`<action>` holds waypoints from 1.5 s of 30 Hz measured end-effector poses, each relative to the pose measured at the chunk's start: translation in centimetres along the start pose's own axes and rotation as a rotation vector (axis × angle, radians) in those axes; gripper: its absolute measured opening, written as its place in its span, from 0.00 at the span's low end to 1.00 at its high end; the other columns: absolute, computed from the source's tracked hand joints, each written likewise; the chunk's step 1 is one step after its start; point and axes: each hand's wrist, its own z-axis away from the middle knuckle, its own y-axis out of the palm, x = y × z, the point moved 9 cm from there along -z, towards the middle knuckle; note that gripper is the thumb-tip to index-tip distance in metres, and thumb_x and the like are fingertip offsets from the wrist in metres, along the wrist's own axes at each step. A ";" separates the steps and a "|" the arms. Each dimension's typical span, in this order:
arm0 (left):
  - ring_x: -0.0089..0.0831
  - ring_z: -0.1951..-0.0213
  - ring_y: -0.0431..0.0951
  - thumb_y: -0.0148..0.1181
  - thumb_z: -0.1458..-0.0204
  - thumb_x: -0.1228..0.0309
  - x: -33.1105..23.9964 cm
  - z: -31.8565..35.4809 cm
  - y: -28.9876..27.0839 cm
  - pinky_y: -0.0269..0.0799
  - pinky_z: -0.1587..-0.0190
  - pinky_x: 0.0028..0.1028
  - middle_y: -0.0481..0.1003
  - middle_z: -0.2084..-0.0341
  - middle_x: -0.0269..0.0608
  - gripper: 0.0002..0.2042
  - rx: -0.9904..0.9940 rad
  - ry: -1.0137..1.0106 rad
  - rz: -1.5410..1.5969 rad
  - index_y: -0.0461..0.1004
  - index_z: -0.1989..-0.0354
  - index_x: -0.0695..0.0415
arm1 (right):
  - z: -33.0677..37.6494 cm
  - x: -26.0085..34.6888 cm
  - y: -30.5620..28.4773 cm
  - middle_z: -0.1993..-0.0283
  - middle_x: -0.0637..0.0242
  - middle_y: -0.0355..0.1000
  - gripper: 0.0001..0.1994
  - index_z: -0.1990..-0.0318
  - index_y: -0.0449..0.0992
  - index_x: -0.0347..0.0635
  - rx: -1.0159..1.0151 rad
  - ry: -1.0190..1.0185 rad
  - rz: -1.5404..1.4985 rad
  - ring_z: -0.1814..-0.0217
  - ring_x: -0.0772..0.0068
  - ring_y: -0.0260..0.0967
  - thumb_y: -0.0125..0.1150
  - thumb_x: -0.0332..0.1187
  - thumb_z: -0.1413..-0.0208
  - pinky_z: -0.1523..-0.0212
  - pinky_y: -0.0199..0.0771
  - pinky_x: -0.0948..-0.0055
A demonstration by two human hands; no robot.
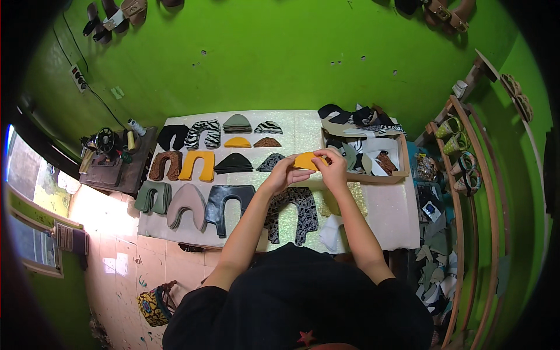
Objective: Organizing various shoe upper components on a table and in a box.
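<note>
Above the right half of the table, I hold a yellow shoe-upper piece [304, 160] between both hands. My left hand [284, 175] grips its left side, fingers partly under it. My right hand [332, 167] pinches its right end. Left of my hands, cut pieces lie in rows: a dark half-moon stack [234, 163], a patterned grey half-moon piece [270, 162], a yellow half-moon stack [237, 142] and a yellow U-shaped stack [197, 165]. Under my forearms lies a grey-black patterned U-shaped piece [303, 204].
An open cardboard box [379, 175] of scraps stands at the table's right. A sewing machine [105, 140] sits on a small table at left. A wooden rack [458, 233] with sandals [452, 137] rises at right, beside piled scraps [434, 268].
</note>
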 end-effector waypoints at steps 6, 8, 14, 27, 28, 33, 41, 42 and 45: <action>0.42 0.53 0.70 0.33 0.46 0.66 -2.0 1.8 -2.3 0.69 0.53 0.29 0.63 0.52 0.51 0.20 0.018 -0.002 -0.041 0.53 0.46 0.64 | -0.3 2.2 3.4 0.72 0.64 0.71 0.07 0.71 0.76 0.39 0.062 -0.022 -0.007 0.72 0.70 0.67 0.62 0.26 0.62 0.72 0.65 0.76; 0.41 0.53 0.70 0.33 0.46 0.67 -2.5 2.2 -3.0 0.69 0.53 0.29 0.63 0.52 0.51 0.20 0.026 -0.009 -0.065 0.53 0.46 0.64 | -0.4 2.7 4.6 0.72 0.63 0.71 0.07 0.71 0.76 0.38 0.079 -0.030 -0.024 0.71 0.69 0.68 0.62 0.26 0.62 0.71 0.67 0.75; 0.37 0.52 0.70 0.36 0.46 0.72 -4.1 3.6 -3.8 0.69 0.54 0.26 0.63 0.52 0.49 0.20 0.067 -0.041 -0.164 0.51 0.45 0.64 | -0.2 3.0 7.0 0.72 0.62 0.70 0.06 0.73 0.74 0.38 0.028 0.063 -0.010 0.70 0.67 0.69 0.62 0.27 0.62 0.70 0.67 0.74; 0.38 0.56 0.72 0.36 0.45 0.77 -5.8 5.5 -11.1 0.71 0.55 0.25 0.65 0.54 0.53 0.17 -0.096 0.001 -0.146 0.51 0.46 0.67 | 0.7 -0.5 13.4 0.74 0.64 0.69 0.08 0.68 0.71 0.35 0.053 0.135 0.003 0.76 0.76 0.65 0.56 0.31 0.52 0.75 0.65 0.77; 0.38 0.56 0.72 0.36 0.45 0.77 -5.9 5.6 -11.8 0.71 0.55 0.26 0.65 0.55 0.53 0.17 -0.108 0.002 -0.151 0.51 0.46 0.67 | 1.1 -2.1 15.0 0.75 0.63 0.70 0.09 0.67 0.72 0.35 0.181 0.308 -0.118 0.74 0.73 0.67 0.56 0.32 0.53 0.74 0.66 0.75; 0.38 0.57 0.73 0.36 0.45 0.77 -6.2 5.6 -15.4 0.72 0.56 0.26 0.66 0.56 0.53 0.17 -0.167 -0.031 -0.227 0.52 0.47 0.67 | 1.1 -4.7 19.1 0.78 0.63 0.71 0.09 0.69 0.73 0.34 0.319 0.427 -0.197 0.75 0.72 0.68 0.57 0.32 0.54 0.73 0.67 0.74; 0.33 0.68 0.77 0.41 0.46 0.75 -8.2 3.2 -24.0 0.74 0.68 0.24 0.73 0.68 0.49 0.13 -0.349 -0.134 -0.499 0.61 0.53 0.66 | -2.9 -4.3 24.6 0.78 0.57 0.70 0.10 0.70 0.73 0.33 0.330 0.290 0.053 0.75 0.66 0.69 0.60 0.32 0.58 0.70 0.68 0.71; 0.33 0.68 0.77 0.41 0.46 0.75 -8.3 2.7 -25.5 0.74 0.68 0.24 0.73 0.68 0.49 0.13 -0.357 -0.133 -0.498 0.61 0.53 0.66 | -3.4 -4.7 25.6 0.78 0.56 0.70 0.10 0.71 0.73 0.33 0.334 0.313 0.061 0.75 0.65 0.69 0.60 0.31 0.58 0.70 0.68 0.71; 0.34 0.74 0.77 0.51 0.54 0.76 -10.5 1.2 -29.9 0.71 0.75 0.25 0.74 0.78 0.52 0.11 -0.507 -0.013 -0.919 0.68 0.62 0.69 | -5.2 -6.2 27.7 0.81 0.60 0.68 0.09 0.73 0.72 0.33 0.260 0.184 0.085 0.80 0.69 0.66 0.61 0.31 0.59 0.75 0.65 0.73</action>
